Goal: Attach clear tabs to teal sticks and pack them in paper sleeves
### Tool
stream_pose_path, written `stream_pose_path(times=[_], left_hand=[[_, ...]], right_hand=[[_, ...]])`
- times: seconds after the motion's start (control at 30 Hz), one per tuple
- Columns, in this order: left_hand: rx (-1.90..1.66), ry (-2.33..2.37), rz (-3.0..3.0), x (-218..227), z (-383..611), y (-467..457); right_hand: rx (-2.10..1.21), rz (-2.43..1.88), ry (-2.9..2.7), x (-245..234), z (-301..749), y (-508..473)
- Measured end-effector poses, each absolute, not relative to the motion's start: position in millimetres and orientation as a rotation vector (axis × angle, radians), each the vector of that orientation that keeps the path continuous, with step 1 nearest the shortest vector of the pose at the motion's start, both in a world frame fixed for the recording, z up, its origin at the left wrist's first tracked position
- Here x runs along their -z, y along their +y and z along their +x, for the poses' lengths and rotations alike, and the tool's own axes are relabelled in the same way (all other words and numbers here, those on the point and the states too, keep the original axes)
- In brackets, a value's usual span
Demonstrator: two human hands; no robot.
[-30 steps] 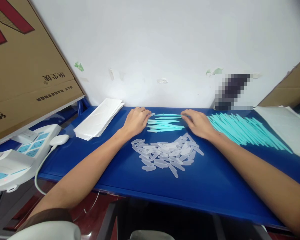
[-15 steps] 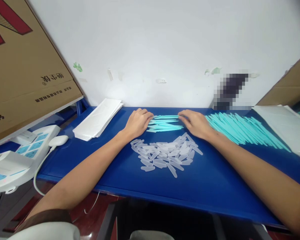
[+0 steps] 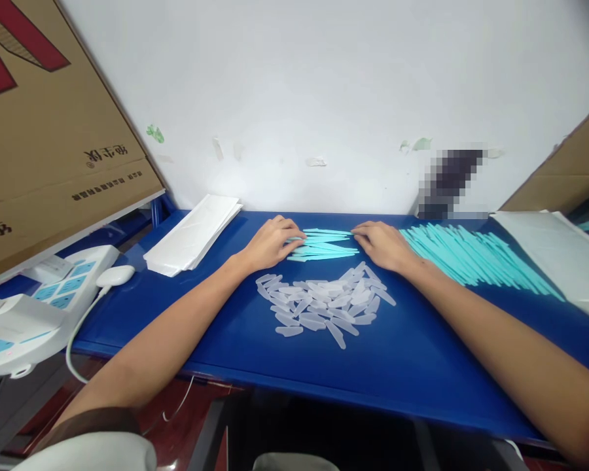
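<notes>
On the blue table, a small row of slim turquoise sticks (image 3: 324, 249), which look like eyebrow razors, lies between my hands. My left hand (image 3: 273, 242) is at the row's left end, thumb and fingers closed about the tip of a far stick. At the opposite end my right hand (image 3: 381, 243) has its fingertips pinched at that stick's right tip. The exact contact is partly hidden by the fingers. Nearer to me is a loose heap of translucent blade-shaped caps (image 3: 324, 302). A larger pile of turquoise sticks (image 3: 476, 255) spreads beyond my right wrist.
White flat sleeves (image 3: 194, 235) lie stacked at the left, and another pale stack (image 3: 552, 252) at the right. A white power strip (image 3: 63, 294) with a cable stands by the left edge. Cardboard boxes (image 3: 44, 131) flank the table; a white wall (image 3: 294, 98) closes the back.
My left hand has shifted slightly toward me and right, its thumb now lower against the sticks. The far sticks sit a little differently; my right hand has barely moved.
</notes>
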State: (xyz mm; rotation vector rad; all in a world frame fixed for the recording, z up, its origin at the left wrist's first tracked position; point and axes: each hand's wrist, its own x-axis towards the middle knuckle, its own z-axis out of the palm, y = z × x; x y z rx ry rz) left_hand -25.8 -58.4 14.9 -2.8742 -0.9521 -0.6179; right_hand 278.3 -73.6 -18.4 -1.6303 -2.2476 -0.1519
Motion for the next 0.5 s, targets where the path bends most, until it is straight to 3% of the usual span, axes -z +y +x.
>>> stream_pose_path(times=[0.2, 0.5], left_hand=[[0.764, -0.674, -3.039, -20.4, -6.3, -85.4], [0.265, -0.723, -3.019, -41.5, 68.9, -100.3]], right_hand=[[0.187, -1.711, -2.153, 16.3, 276.3, -74.2], [0.145, -1.766, -2.073, 24.8, 277.7, -70.4]])
